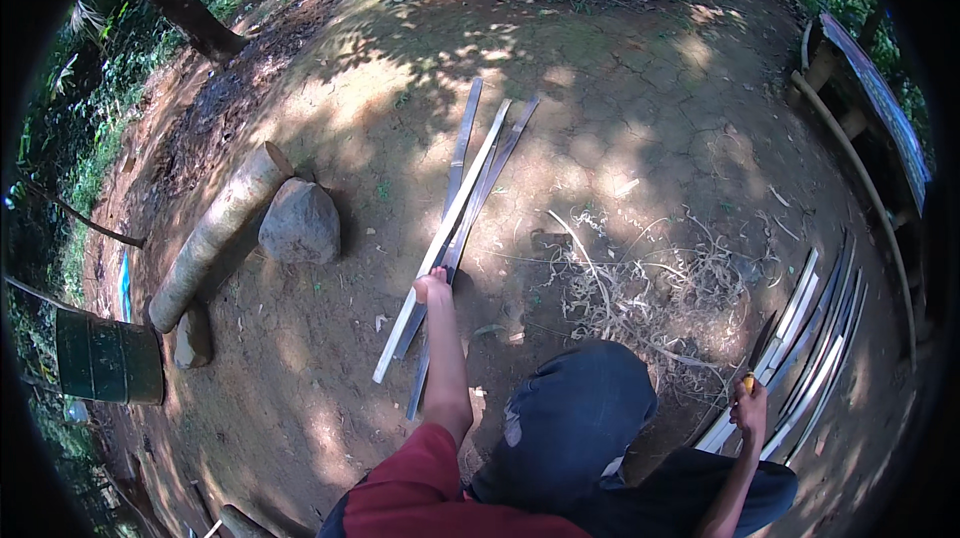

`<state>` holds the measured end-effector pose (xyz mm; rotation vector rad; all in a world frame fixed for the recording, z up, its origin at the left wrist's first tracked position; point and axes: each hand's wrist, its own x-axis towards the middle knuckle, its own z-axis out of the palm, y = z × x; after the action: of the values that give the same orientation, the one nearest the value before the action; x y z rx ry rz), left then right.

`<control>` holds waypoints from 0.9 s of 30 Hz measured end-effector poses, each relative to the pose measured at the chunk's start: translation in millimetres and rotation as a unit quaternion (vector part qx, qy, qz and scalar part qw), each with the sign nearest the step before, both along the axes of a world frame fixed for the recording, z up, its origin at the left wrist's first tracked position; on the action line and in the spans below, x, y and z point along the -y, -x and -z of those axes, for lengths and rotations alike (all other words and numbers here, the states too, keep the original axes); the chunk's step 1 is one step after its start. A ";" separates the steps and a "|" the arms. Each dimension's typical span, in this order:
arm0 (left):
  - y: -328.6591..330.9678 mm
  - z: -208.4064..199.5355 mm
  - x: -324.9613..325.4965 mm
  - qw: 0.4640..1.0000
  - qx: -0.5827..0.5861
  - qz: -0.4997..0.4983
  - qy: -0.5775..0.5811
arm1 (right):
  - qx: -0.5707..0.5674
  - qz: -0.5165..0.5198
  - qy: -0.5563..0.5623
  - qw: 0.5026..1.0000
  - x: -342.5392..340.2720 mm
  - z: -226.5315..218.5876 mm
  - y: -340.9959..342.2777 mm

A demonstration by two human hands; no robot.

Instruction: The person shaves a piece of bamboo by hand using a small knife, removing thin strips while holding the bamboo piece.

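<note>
My left hand (433, 285) is closed on long, narrow bamboo strips, around their middle. One pale strip (470, 193) lies across darker strips (496, 163), and all of them slant away from me over the dirt. How many of them the fingers actually grip is hidden. Off to the right, my right hand (748, 406) is wrapped round a tool's yellow-orange handle (749, 381). A dark, thin blade seems to extend beyond it, so it looks like a knife. That hand is just over a pile of pale and dark strips (815, 363).
Curly shavings (670, 283) lie scattered beyond my bent knee (570, 408). On the left, a log (220, 238) rests against a big stone (300, 223), near a dark green drum (110, 358). A low wooden structure (870, 128) edges the right side.
</note>
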<state>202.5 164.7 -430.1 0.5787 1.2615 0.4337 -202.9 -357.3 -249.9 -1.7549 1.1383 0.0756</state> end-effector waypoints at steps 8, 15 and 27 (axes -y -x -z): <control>103.8 13.9 -11.6 0.925 0.043 0.361 -0.109 | -0.026 -0.044 0.009 0.999 -15.6 -26.7 -23.2; 174.6 1.1 -71.2 0.589 -0.317 0.480 -0.568 | -0.045 -0.062 0.046 0.996 -4.3 -69.2 -9.1; 185.0 29.0 -84.4 0.384 -0.284 0.560 -0.677 | 0.010 0.047 0.164 0.985 91.6 -125.3 110.5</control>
<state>17.5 249.2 -459.1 2.9941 0.4590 -0.0814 -313.4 -448.9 -124.6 -1.9800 1.2729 -0.1969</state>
